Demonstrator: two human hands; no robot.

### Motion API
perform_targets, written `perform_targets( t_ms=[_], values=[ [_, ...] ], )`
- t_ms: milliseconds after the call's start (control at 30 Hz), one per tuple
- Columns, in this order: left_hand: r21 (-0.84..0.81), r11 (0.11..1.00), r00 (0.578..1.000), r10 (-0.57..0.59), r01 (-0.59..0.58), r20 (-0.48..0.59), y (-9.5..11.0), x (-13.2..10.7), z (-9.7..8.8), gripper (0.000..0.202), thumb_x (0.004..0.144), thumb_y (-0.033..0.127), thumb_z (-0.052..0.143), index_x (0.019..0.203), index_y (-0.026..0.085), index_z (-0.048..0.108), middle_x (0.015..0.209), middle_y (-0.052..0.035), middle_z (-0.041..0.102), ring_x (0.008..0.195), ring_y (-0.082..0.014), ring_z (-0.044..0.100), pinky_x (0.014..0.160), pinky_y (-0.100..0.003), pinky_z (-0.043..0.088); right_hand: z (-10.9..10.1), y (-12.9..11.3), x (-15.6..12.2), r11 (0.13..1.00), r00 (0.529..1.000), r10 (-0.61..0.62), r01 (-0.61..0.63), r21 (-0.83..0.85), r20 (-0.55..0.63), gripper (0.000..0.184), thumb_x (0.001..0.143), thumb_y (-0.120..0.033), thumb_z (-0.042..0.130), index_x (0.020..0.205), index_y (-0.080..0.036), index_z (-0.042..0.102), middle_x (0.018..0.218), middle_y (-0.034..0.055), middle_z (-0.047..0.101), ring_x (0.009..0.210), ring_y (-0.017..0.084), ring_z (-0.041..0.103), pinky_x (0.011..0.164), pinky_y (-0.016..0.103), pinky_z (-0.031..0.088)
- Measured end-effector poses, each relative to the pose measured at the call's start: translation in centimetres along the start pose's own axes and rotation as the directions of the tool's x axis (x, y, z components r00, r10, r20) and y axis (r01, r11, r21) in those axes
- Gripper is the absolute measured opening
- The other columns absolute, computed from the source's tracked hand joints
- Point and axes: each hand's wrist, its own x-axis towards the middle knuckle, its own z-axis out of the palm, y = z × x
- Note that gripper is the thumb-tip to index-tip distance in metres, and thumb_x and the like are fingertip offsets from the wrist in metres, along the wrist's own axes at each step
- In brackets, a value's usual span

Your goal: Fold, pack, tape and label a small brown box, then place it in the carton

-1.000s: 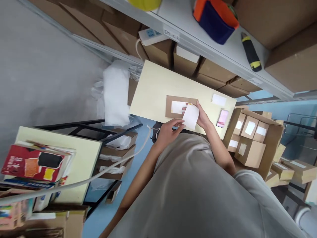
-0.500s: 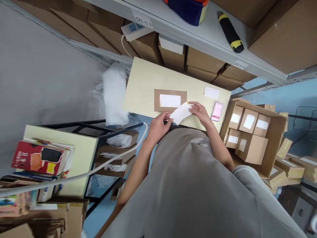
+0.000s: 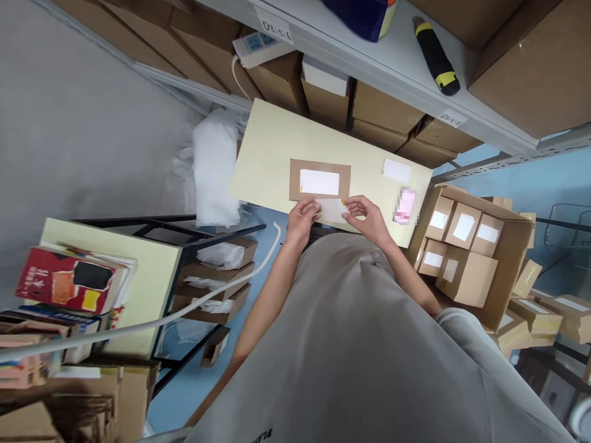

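Note:
Both of my hands hold a small white label sheet (image 3: 332,210) by its two ends, low over the near edge of the pale yellow table (image 3: 270,151). My left hand (image 3: 302,220) pinches its left end. At the right end, beside a small yellow mark, my right hand (image 3: 367,218) grips it between thumb and fingers. Just beyond the sheet lies a flat brown cardboard box (image 3: 295,178) with a white label (image 3: 319,182) on its top. Another white label (image 3: 397,170) rests farther right, and a phone (image 3: 406,206) with a pink, blurred screen lies near it.
To the right stands a large open carton (image 3: 510,271) holding several small labelled boxes. A shelf above carries a black-and-yellow utility knife (image 3: 436,56) and a power strip (image 3: 258,46) sits below it. A white cable (image 3: 198,304) crosses the left side near stacked books (image 3: 69,283).
The label sheet has turned from a slant to nearly level and come down in front of the box. My right hand has lowered with it; both hands keep hold.

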Motion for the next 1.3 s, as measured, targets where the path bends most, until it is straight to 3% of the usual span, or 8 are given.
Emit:
perform_targets(
  t_ms=[167,367,567,700,833,1100,1300],
  values=[
    [0.016,0.999,0.999,-0.048,0.048,0.012,-0.3,-0.4,-0.5,0.049,0.071,0.055,0.099,0.100,0.022,0.078,0.106,-0.0078,0.082,0.082,-0.0152,0.071,0.067,-0.024,0.050,0.8,-1.0,-1.5,0.999,0.999,0.035,-0.035,0.006,-0.003,0.044,0.089,-0.060,0.090,0.116,-0.029,0.074,0.104,0.0044,0.076,0.100,0.023,0.074,0.098,0.043,0.065],
    [0.076,0.997,0.998,0.020,-0.025,0.062,0.2,-0.4,-1.5,0.047,0.073,0.059,0.097,0.094,0.021,0.078,0.092,-0.0049,0.077,0.072,-0.0140,0.064,0.063,-0.027,0.048,0.8,-0.4,-1.1,0.995,0.986,0.101,-0.099,0.027,-0.130,0.047,0.085,-0.062,0.092,0.110,-0.030,0.069,0.102,0.0033,0.078,0.096,0.023,0.073,0.097,0.042,0.064],
    [0.080,0.996,0.995,0.039,-0.047,0.089,1.0,-0.3,-2.4,0.050,0.074,0.059,0.098,0.101,0.021,0.081,0.093,-0.0054,0.076,0.077,-0.0148,0.067,0.065,-0.027,0.051,1.2,0.4,0.1,0.990,0.975,0.138,-0.131,0.050,-0.175,0.045,0.086,-0.059,0.090,0.110,-0.030,0.065,0.105,0.0052,0.080,0.099,0.024,0.076,0.098,0.042,0.063],
    [0.102,0.993,0.998,0.062,-0.063,0.011,1.1,0.0,-2.9,0.054,0.076,0.058,0.095,0.112,0.022,0.080,0.108,-0.0086,0.082,0.087,-0.0164,0.073,0.073,-0.026,0.056,1.7,-0.2,0.1,0.993,0.978,0.110,-0.102,0.054,-0.175,0.041,0.088,-0.060,0.087,0.106,-0.029,0.066,0.104,0.0050,0.081,0.096,0.023,0.075,0.098,0.042,0.063],
    [0.113,0.992,0.997,0.046,-0.053,0.064,1.1,0.3,-3.1,0.060,0.075,0.064,0.094,0.116,0.021,0.082,0.124,-0.0132,0.084,0.098,-0.0203,0.077,0.080,-0.029,0.059,2.2,-1.4,-0.4,0.995,0.984,0.091,-0.082,0.063,-0.155,0.040,0.089,-0.060,0.087,0.107,-0.030,0.068,0.107,0.0051,0.081,0.103,0.024,0.076,0.098,0.041,0.063],
    [0.104,0.992,0.994,0.066,-0.075,0.087,1.5,1.1,-3.3,0.053,0.073,0.065,0.095,0.098,0.021,0.079,0.089,-0.0053,0.076,0.081,-0.0169,0.069,0.070,-0.027,0.054,2.6,-1.7,-0.5,0.991,0.977,0.113,-0.096,0.096,-0.183,0.043,0.086,-0.062,0.091,0.106,-0.030,0.071,0.104,0.0040,0.079,0.101,0.023,0.076,0.098,0.040,0.063],
    [0.160,0.977,0.987,0.122,-0.139,0.108,2.1,1.6,-4.0,0.051,0.071,0.067,0.094,0.091,0.023,0.076,0.083,-0.0034,0.073,0.075,-0.0173,0.063,0.069,-0.030,0.053,2.7,0.1,0.7,0.990,0.953,0.140,-0.135,0.039,-0.268,0.045,0.083,-0.067,0.091,0.100,-0.028,0.075,0.100,0.0046,0.080,0.097,0.023,0.075,0.097,0.041,0.064]
  ],
)
